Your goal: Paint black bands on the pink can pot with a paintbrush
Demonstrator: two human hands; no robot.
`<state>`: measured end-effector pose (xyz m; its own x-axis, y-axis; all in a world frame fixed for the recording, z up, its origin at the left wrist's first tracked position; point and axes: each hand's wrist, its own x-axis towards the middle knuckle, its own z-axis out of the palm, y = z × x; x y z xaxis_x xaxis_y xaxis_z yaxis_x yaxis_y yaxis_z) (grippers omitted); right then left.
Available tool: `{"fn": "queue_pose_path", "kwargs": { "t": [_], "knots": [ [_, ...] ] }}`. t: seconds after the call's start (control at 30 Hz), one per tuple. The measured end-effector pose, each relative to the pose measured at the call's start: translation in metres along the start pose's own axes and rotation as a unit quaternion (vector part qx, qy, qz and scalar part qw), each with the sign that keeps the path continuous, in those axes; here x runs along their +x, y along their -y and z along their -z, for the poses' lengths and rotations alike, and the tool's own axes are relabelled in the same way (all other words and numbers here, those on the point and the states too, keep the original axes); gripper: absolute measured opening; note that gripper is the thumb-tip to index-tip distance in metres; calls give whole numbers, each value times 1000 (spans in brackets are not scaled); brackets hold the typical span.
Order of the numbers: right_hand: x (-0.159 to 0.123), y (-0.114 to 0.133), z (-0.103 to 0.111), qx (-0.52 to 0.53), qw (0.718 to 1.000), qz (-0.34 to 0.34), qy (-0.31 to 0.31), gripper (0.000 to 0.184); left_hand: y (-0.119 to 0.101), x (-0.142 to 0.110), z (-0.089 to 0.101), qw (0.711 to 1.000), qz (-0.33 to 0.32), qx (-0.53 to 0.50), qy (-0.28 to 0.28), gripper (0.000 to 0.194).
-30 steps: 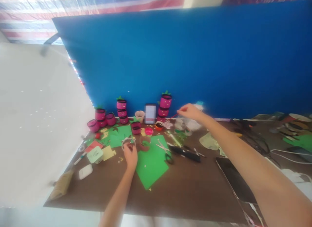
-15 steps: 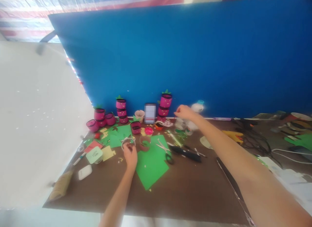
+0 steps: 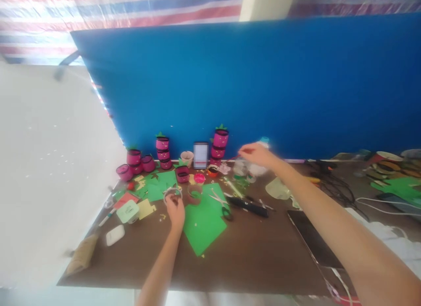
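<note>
My left hand [image 3: 175, 211] is closed around a small round cup or ring with a pale rim [image 3: 173, 191]. My fingers hide most of its body. Over the back of the table, my right hand [image 3: 258, 153] pinches a thin reddish stick [image 3: 233, 158] that points left; its tip is too blurred to make out. Below that hand are clear containers [image 3: 240, 168]. Between my hands lie scissors [image 3: 219, 200] on green paper [image 3: 204, 231], near a brownish cup [image 3: 194, 196] and a small pot of pink paint [image 3: 199, 178].
Stacked magenta cups with green tops [image 3: 220, 146] stand along the blue board [image 3: 250, 87], beside a phone [image 3: 201, 155]. A black tool [image 3: 248, 206] lies right of the scissors. A tablet [image 3: 312, 238] and cables [image 3: 342, 179] lie under and beyond my right arm.
The view has tilted up and shifted slightly right, showing more of the tablet. My right hand keeps its pinch over the containers, and my left hand still holds the pale-rimmed cup or ring.
</note>
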<state>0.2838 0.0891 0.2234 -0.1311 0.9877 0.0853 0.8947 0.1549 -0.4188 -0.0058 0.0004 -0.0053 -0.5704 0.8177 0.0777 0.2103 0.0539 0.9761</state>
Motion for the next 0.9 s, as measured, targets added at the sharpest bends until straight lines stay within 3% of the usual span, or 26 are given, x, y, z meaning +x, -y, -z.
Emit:
{"fn": "queue_pose_path", "kwargs": {
  "t": [0.13, 0.27, 0.5, 0.7, 0.9],
  "knots": [
    [-43, -11, 8, 88, 995, 6, -36, 24, 2, 0, 0, 1000, 1, -7, 1, 18],
    [-80, -29, -7, 164, 985, -2, -47, 28, 4, 1, 1, 1000, 2, -16, 2, 20],
    [-112, -41, -28, 242, 965, -65, -81, 24, 6, -1, 2, 999, -20, -33, -8, 21],
    [-125, -56, -59, 416, 895, -105, -126, 26, 4, -8, 4, 998, -45, -36, 16, 18],
    [-137, -72, -84, 522, 836, -116, -126, 23, -1, -14, 6, 996, -69, -31, 49, 20]
  ]
}}
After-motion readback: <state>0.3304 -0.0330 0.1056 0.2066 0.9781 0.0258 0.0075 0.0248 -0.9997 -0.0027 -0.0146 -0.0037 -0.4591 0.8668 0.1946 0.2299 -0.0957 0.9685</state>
